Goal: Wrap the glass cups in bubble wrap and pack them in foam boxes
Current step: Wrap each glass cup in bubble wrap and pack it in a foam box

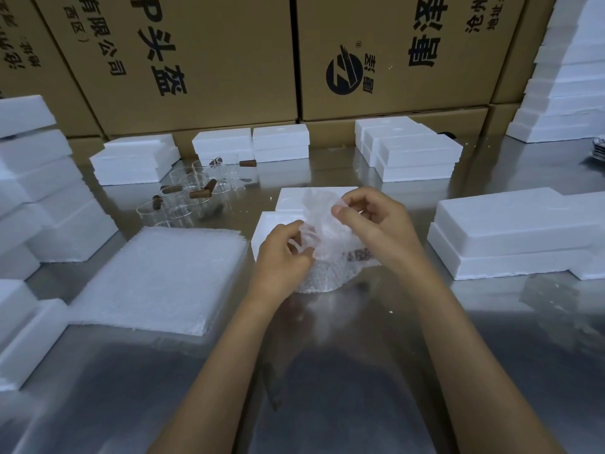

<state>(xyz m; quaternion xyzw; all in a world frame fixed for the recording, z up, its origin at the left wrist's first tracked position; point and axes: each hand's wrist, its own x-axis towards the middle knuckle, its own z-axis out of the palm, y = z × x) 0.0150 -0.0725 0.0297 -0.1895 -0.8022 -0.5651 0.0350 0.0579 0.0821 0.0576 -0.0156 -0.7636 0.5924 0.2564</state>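
Observation:
A glass cup half covered in bubble wrap [322, 253] stands on the steel table at the centre. My left hand [281, 253] grips its left side, fingers curled round the wrap. My right hand [370, 217] pinches the upper edge of the wrap above the cup. Right behind the hands lies an open foam box [288, 204] in two white parts. Several bare glass cups [193, 194] with brown handles stand in a cluster to the left rear. A stack of bubble wrap sheets [160, 276] lies at the left.
Closed foam boxes stand around the steel table [360, 371]: a pile at the left edge [39, 198], pairs at the back [252, 147], a stack at the right [510, 234] and a tall one at the far right. Large cardboard cartons [212, 60] wall off the back.

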